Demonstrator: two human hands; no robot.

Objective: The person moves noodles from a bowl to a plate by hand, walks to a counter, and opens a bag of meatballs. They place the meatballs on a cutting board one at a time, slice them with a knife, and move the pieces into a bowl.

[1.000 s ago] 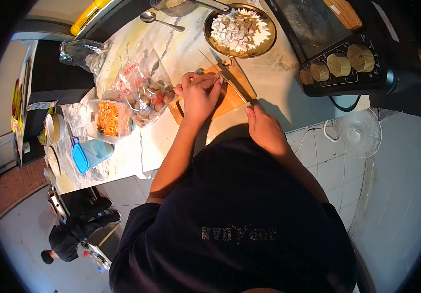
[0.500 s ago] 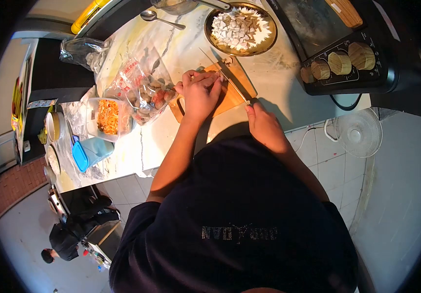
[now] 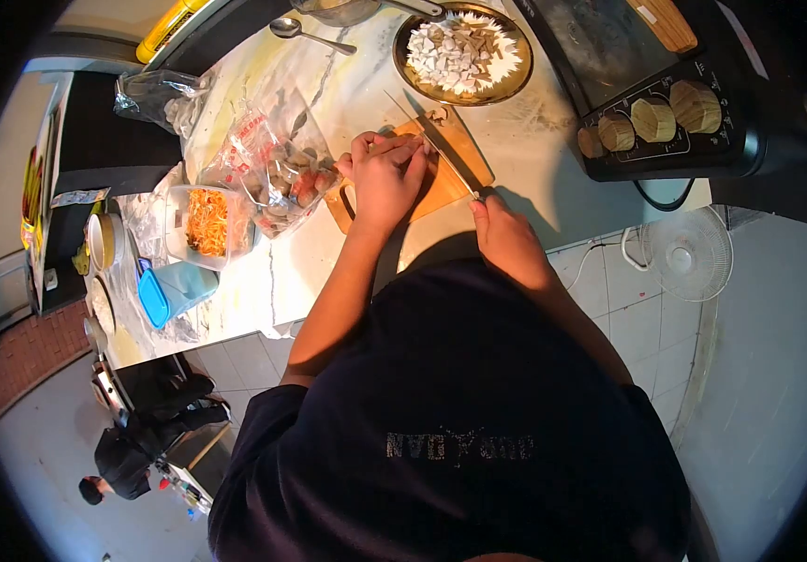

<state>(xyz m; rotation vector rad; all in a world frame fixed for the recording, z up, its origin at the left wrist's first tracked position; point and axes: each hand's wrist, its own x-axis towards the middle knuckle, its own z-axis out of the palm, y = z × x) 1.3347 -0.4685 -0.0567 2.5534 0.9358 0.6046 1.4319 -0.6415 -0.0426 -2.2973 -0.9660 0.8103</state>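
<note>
My right hand (image 3: pixel 509 236) is closed round the handle of a long kitchen knife (image 3: pixel 447 161), whose blade lies slantwise over a wooden cutting board (image 3: pixel 471 150). On the board, right beside the blade, my left hand (image 3: pixel 386 185) has its fingers bent and pressed together. Whatever they hold down is mostly hidden under them. A few small cut pieces (image 3: pixel 438 116) lie at the board's far end, past the blade. Left of the board, near my left hand, is a clear plastic bag (image 3: pixel 277 173) with several roundish brown lumps in it.
A gold-rimmed plate (image 3: pixel 400 75) of chopped white and brown pieces stands behind the board. Nearby are a spoon (image 3: pixel 324 39) and a pan (image 3: pixel 338 11). A tub of orange shreds (image 3: pixel 207 223) and a blue-lidded container (image 3: pixel 174 292) stand left, a knobbed black appliance (image 3: pixel 670 131) right.
</note>
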